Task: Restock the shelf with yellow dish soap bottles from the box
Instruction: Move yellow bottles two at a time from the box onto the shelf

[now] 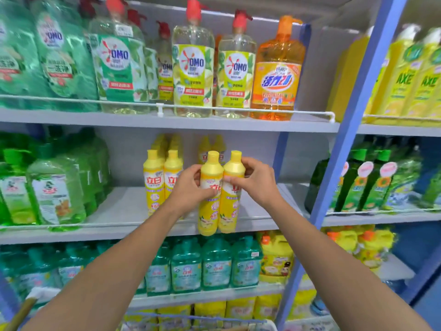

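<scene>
Two yellow dish soap bottles stand side by side at the front edge of the middle shelf (133, 206). My left hand (191, 187) grips the left bottle (209, 211) around its upper body. My right hand (253, 182) grips the right bottle (230, 211) the same way. To their left, two matching yellow bottles (154, 185) stand on the same shelf, with more yellow bottles (205, 149) behind. The box does not show clearly; only a pale rim (262, 324) appears at the bottom edge.
Green refill packs (55, 187) fill the shelf's left part. Large pump bottles (193, 68) line the shelf above; teal bottles (214, 263) the one below. A blue upright (353, 115) bounds the bay on the right. Bare shelf lies right of the held bottles.
</scene>
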{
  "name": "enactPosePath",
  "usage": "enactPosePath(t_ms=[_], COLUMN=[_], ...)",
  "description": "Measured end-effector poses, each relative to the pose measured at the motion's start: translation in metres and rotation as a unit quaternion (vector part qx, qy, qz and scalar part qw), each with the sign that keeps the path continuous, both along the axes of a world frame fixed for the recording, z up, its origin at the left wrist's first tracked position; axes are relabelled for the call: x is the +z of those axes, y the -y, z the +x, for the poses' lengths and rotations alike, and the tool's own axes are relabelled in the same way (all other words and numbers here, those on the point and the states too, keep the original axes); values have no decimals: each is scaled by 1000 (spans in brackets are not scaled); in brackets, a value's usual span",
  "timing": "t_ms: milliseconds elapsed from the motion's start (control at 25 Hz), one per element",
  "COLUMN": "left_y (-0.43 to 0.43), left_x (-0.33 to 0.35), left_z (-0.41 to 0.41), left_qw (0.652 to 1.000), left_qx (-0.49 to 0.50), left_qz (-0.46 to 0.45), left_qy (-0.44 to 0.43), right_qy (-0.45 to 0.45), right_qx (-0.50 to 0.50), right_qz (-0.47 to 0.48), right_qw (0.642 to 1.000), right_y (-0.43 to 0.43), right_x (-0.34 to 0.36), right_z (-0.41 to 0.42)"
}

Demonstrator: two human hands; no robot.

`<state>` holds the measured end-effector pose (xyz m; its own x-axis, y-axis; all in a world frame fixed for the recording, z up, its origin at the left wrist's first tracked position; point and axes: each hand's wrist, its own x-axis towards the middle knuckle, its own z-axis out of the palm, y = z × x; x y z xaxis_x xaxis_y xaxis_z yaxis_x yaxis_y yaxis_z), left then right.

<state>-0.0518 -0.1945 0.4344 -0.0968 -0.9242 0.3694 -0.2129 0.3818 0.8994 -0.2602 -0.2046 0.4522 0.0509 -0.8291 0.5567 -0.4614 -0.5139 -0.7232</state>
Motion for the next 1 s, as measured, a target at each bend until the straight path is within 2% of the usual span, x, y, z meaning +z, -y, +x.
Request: enactPosePath(t_ms=[240, 640, 800, 1000], left_y=[43, 86, 79, 61], left_x=[24, -44, -66, -110], left_z=[-15, -24, -25, -30], left_qw=[999, 994, 993, 986], left_qx=[48, 108, 113, 160], left_qz=[-19, 1, 24, 42], left_qy=[-7, -8, -22, 36], right_qy=[7, 16, 5, -6], right_qx=[7, -36, -20, 25], right_qz=[-20, 26, 93, 205], right_qw=[1000, 999, 995, 979], right_y=[56, 106, 107, 84], right_x=[18, -44, -70, -127], right_z=[-5, -1, 0, -9])
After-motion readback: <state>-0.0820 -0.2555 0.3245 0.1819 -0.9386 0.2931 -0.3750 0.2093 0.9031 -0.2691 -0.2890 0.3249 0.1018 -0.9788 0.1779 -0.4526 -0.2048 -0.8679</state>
